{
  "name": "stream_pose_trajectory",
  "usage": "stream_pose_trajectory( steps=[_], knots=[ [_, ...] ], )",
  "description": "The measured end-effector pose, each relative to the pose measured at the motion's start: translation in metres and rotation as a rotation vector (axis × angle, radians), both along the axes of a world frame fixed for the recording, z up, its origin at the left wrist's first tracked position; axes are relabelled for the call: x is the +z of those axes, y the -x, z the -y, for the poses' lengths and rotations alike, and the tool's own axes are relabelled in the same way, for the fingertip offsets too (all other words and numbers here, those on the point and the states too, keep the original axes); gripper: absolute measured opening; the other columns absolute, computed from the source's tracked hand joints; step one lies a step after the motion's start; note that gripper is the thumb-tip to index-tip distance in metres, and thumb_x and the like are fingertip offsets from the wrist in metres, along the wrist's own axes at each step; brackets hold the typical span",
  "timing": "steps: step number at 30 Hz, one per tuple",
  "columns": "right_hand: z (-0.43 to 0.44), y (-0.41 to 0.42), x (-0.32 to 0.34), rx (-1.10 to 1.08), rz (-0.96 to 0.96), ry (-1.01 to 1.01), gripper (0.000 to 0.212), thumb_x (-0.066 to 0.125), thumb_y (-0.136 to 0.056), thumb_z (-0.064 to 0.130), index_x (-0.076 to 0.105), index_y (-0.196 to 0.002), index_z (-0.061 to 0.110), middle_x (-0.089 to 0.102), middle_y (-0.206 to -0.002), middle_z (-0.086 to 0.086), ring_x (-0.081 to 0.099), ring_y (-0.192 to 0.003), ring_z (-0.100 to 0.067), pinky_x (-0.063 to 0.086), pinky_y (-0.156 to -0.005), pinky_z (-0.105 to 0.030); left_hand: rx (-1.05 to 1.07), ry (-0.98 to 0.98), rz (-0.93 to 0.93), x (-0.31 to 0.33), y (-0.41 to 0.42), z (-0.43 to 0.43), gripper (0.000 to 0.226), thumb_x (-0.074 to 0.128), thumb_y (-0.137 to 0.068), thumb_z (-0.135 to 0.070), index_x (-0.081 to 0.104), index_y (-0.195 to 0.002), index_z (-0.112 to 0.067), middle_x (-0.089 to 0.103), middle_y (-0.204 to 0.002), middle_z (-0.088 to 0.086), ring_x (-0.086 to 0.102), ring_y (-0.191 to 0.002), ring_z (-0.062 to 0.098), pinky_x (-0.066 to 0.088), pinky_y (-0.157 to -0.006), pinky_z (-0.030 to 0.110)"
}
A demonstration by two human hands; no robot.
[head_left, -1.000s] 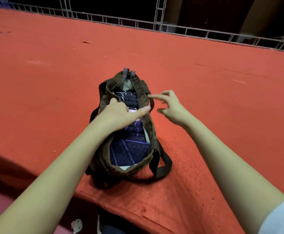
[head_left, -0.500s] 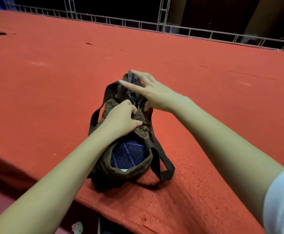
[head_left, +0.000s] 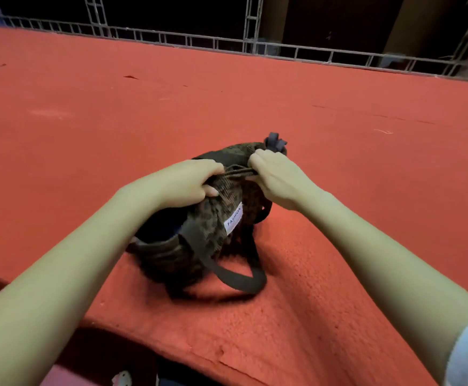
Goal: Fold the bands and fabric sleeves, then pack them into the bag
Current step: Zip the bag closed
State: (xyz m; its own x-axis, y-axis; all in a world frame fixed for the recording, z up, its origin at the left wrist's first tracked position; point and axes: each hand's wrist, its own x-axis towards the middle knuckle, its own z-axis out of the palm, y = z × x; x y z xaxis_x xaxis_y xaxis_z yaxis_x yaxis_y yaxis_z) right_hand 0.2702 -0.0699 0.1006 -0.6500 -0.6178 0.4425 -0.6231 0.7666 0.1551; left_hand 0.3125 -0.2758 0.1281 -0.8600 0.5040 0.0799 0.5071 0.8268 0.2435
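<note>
A brown patterned fabric bag [head_left: 205,232] with a white label lies on the red table [head_left: 338,135] near its front edge. My left hand [head_left: 191,182] grips the bag's top edge on the left. My right hand [head_left: 277,176] grips the same edge farther back, beside a grey tab [head_left: 275,142]. The two hands pinch the bag's mouth together along the top. A dark opening shows at the near left end [head_left: 157,227]; the dark blue fabric inside is almost hidden. A dark strap [head_left: 235,277] loops out in front.
The red felt surface stretches wide on all sides of the bag. A metal truss rail [head_left: 255,48] runs along its far edge. The table's front edge [head_left: 199,355] lies just below the bag.
My right hand came down from the far end onto the bag's top edge. Both hands pulled the mouth shut, the bag tipped to show its labelled side, and the blue fabric went out of sight.
</note>
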Motion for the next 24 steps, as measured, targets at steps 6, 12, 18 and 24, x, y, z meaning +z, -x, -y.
stream_pose_trajectory(
  steps=[6, 12, 18, 24],
  knots=[
    [-0.035, -0.032, -0.003, -0.202, -0.162, 0.189, 0.025, 0.044, -0.086, 0.025, 0.054, -0.078, 0.003, 0.055, -0.071, -0.016, 0.055, -0.061, -0.036, 0.04, -0.053, -0.034, 0.282, -0.016, -0.427, -0.016, -0.005, -0.055, 0.033, 0.048, -0.079, 0.008, 0.047, -0.108, -0.008, 0.051, -0.108, 0.012, 0.046, -0.101, 0.034, 0.036, -0.077, 0.042],
    [-0.112, -0.071, 0.004, -0.412, -0.362, 0.209, 0.021, 0.037, -0.072, 0.008, 0.056, -0.079, 0.003, 0.052, -0.072, -0.013, 0.051, -0.062, -0.033, 0.037, -0.054, -0.035, 0.019, -0.389, -0.482, -0.022, 0.006, -0.13, 0.034, 0.047, -0.076, 0.014, 0.055, -0.101, -0.007, 0.055, -0.097, 0.012, 0.05, -0.094, 0.035, 0.042, -0.079, 0.05],
    [-0.193, -0.13, -0.007, -0.461, -0.35, 0.225, 0.014, 0.044, -0.074, 0.01, 0.052, -0.086, 0.006, 0.052, -0.075, -0.014, 0.052, -0.065, -0.033, 0.023, -0.06, -0.035, -0.258, -0.341, -0.503, -0.033, -0.014, -0.204, 0.032, 0.053, -0.08, 0.009, 0.057, -0.104, -0.01, 0.056, -0.096, 0.009, 0.051, -0.09, 0.032, 0.044, -0.075, 0.044],
    [-0.208, -0.158, -0.003, -0.392, -0.101, 0.42, 0.044, 0.043, -0.089, 0.046, 0.057, -0.107, 0.009, 0.063, -0.094, -0.004, 0.056, -0.086, -0.026, 0.033, -0.074, -0.037, -0.202, -0.228, -0.572, -0.05, -0.034, -0.212, 0.032, 0.031, -0.092, -0.035, 0.047, -0.11, -0.014, 0.058, -0.09, 0.011, 0.054, -0.081, 0.034, 0.042, -0.07, 0.043]
  ],
)
